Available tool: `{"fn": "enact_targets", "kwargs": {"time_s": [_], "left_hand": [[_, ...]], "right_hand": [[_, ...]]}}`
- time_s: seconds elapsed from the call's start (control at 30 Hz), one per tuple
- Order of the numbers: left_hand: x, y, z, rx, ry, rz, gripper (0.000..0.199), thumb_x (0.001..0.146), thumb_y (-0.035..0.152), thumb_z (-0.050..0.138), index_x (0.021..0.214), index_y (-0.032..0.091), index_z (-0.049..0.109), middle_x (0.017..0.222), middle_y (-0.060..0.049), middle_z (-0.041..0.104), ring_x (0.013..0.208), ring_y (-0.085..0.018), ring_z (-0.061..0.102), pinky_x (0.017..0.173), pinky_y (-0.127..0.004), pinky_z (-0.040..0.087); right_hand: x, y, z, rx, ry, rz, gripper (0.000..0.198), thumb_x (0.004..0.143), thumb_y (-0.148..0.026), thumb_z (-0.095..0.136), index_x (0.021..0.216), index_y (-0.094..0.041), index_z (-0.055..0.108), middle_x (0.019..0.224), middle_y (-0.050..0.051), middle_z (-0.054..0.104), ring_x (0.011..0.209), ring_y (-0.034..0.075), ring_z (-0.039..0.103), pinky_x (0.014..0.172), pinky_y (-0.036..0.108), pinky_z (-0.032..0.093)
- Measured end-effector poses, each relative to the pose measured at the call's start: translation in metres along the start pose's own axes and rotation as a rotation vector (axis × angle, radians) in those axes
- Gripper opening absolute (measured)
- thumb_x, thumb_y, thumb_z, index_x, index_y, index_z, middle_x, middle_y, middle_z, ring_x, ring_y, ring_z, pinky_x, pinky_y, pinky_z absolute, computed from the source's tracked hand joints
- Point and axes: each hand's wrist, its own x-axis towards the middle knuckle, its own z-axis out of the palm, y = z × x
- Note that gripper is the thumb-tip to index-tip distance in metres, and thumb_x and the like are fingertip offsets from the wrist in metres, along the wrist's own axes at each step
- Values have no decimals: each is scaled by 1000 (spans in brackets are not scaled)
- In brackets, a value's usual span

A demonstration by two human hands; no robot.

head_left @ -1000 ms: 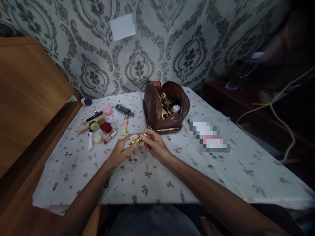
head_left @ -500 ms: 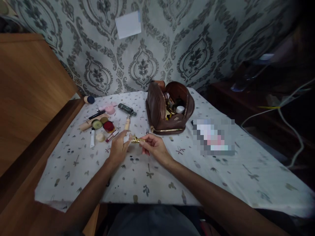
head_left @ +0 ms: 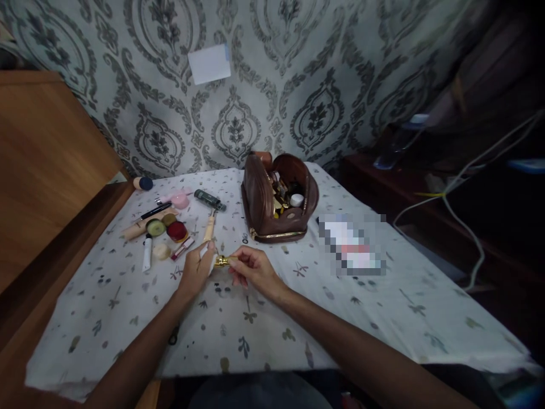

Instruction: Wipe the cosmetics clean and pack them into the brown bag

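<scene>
My left hand [head_left: 193, 274] is closed around a crumpled white tissue [head_left: 212, 264], which presses against a small shiny gold cosmetic tube [head_left: 222, 261]. From the other side, my right hand [head_left: 259, 274] pinches the gold tube's end between thumb and fingers. Its exact kind is too small to tell. Just beyond my left hand lies a cream-coloured tube [head_left: 209, 227]. A brown makeup bag [head_left: 258, 199] stands unzipped behind my hands, with several cosmetics inside, among them a white-lidded jar [head_left: 297, 200].
Several cosmetics lie to the left: a dark green bottle [head_left: 209, 200], a red round jar [head_left: 176, 230], a green round pot [head_left: 155, 228], a white tube [head_left: 147, 253] and a dark-capped bottle [head_left: 143, 183]. A pixelated object [head_left: 351, 244] lies right of the bag. White cables [head_left: 472, 238] hang beyond the table.
The camera view has shifted, so the table and the things on it appear a little further left and lower. Both hands keep hold of the tissue and gold tube, in nearly the same pose.
</scene>
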Motion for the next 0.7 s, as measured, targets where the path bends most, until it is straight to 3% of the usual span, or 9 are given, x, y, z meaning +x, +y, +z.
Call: {"fn": "enact_targets", "kwargs": {"time_s": [0.2, 0.3, 0.43, 0.57, 0.7], "left_hand": [[0, 0, 0, 110, -50, 2, 44, 94, 53, 34, 68, 21, 50, 60, 2, 48, 59, -16, 47, 58, -28, 36], [-2, -1, 1, 234, -36, 122, 39, 94, 49, 37, 82, 19, 59, 80, -3, 60, 79, -21, 58, 73, -31, 42], [-3, -5, 3, 326, 5, 200, 39, 93, 50, 40, 96, 19, 63, 96, -7, 63, 95, -25, 60, 86, -36, 42], [0, -9, 1, 282, 3, 141, 41, 91, 53, 40, 85, 19, 63, 83, -5, 64, 81, -24, 61, 74, -33, 44], [2, -9, -2, 198, 2, -27, 43, 88, 58, 43, 86, 20, 63, 64, 1, 58, 62, -19, 55, 60, -29, 41]], "right_hand": [[0, 4, 0, -6, 20, 3, 49, 68, -60, 76, 77, -17, 55, 61, -5, 59, 45, 9, 57, 36, 18, 35], [-1, 4, 2, -9, 31, -5, 48, 66, -58, 79, 78, -18, 54, 60, -6, 58, 47, 9, 58, 38, 18, 37], [-3, 4, 4, 17, 34, -18, 51, 63, -59, 80, 82, -19, 55, 66, -5, 60, 52, 9, 59, 41, 18, 38], [-5, 6, 4, 4, 23, -21, 53, 62, -61, 79, 85, -18, 58, 66, -4, 60, 54, 9, 57, 44, 19, 39], [-7, 6, 4, -19, 6, -28, 50, 66, -59, 77, 88, -17, 61, 63, -4, 60, 52, 8, 53, 45, 19, 38]]}}
